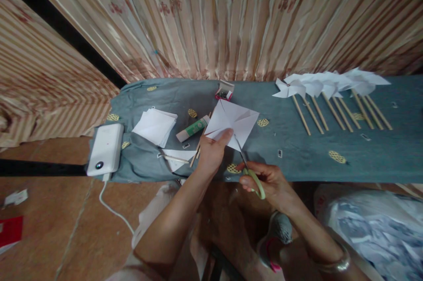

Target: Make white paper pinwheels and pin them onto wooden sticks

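Observation:
A white square of paper (228, 118) with slits running in from its corners is pinched in my left hand (213, 151), thumb on top. My right hand (267, 181) is closed around the handles of green-handled scissors (253, 179), whose blades meet the paper's near corner. Left of the paper lies a green and white glue stick (193, 129). Thin wooden sticks (197, 148) lie partly under the paper and my left hand. A small open box of dark metal pieces (224, 94) stands just behind the paper.
A stack of white paper squares (155, 125) and a pencil-like stick (175, 158) on a paper piece lie left. At the left end is a white power bank (105, 148) with a cable. Several paper pinwheels on sticks (330, 84) line the right. A plastic bag (376, 232) stands below.

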`<state>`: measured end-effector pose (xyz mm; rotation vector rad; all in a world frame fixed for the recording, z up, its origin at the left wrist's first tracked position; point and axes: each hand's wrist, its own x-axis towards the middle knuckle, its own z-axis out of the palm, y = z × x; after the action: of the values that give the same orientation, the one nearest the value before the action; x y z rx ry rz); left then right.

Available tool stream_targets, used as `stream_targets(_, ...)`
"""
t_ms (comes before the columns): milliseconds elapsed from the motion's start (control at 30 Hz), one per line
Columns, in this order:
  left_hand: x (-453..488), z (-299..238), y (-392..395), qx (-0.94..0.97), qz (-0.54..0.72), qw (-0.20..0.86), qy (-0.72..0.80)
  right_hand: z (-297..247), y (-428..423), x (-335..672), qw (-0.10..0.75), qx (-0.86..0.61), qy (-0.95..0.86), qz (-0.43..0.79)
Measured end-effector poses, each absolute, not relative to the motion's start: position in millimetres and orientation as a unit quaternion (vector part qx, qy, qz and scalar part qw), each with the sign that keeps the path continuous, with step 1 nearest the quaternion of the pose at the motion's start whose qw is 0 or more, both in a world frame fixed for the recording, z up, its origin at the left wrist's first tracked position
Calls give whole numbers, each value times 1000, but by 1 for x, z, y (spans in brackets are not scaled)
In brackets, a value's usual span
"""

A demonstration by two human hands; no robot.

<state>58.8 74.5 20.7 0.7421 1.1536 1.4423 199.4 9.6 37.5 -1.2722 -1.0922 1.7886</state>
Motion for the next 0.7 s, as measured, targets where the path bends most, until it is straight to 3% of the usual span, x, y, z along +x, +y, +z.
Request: stream_targets(700,57,29,69,317,569,573,497,37,12,203,349,-478,-428,683)
